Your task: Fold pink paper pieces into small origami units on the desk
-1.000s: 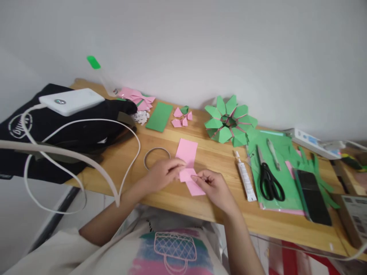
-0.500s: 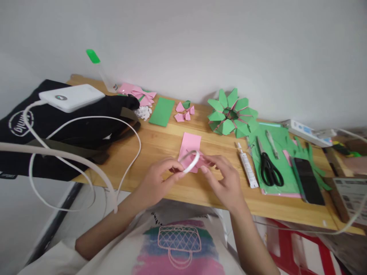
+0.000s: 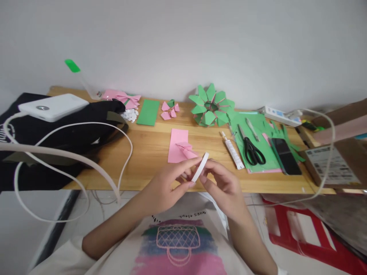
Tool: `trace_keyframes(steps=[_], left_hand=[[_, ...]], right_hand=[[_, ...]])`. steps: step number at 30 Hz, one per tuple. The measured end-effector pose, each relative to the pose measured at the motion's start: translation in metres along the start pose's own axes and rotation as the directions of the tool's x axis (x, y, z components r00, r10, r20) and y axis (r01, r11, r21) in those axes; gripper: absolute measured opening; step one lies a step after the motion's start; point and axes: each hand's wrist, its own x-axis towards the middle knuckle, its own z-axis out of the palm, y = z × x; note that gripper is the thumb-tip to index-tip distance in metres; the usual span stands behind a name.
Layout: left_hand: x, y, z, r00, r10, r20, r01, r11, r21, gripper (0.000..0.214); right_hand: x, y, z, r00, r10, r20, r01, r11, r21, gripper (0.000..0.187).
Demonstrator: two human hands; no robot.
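Between both hands, near the table's front edge, I hold a narrow roll of white tape [image 3: 200, 167], tilted and seen almost edge-on. My left hand [image 3: 169, 185] pinches it from the left side, thumb below and fingers behind. My right hand [image 3: 225, 185] grips its right side with curled fingers and thumb. Just beyond the hands lies a pink paper rectangle [image 3: 175, 143], and on it a folded pink paper piece [image 3: 185, 148]. The fingers partly hide the roll's far side.
Behind stand a green paper ring of folded pieces [image 3: 210, 107], small pink pieces [image 3: 169, 110] and a green rectangle [image 3: 148, 112]. To the right lie a glue tube [image 3: 233, 152], scissors [image 3: 252, 149] and a phone [image 3: 286, 156]. A black bag [image 3: 94, 135] with a power bank [image 3: 54, 107] is left.
The tape roll has turned from showing its open ring to nearly edge-on, and both hands have come closer together around it. The folded pink piece now shows clear of my fingers. The view has shifted.
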Motion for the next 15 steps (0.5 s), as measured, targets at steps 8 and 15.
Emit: trace_keyframes(steps=[8, 15], left_hand=[[0.003, 0.004, 0.005, 0.996, 0.092, -0.019, -0.090, 0.992, 0.093, 0.046], [0.006, 0.000, 0.004, 0.993, -0.103, -0.058, 0.094, 0.986, -0.139, 0.031]], right_hand=[[-0.001, 0.005, 0.002, 0.999, 0.039, -0.024, -0.040, 0.998, -0.054, 0.020], [0.014, 0.033, -0.081, 0.854, 0.234, -0.465, -0.504, 0.598, -0.623, 0.036]])
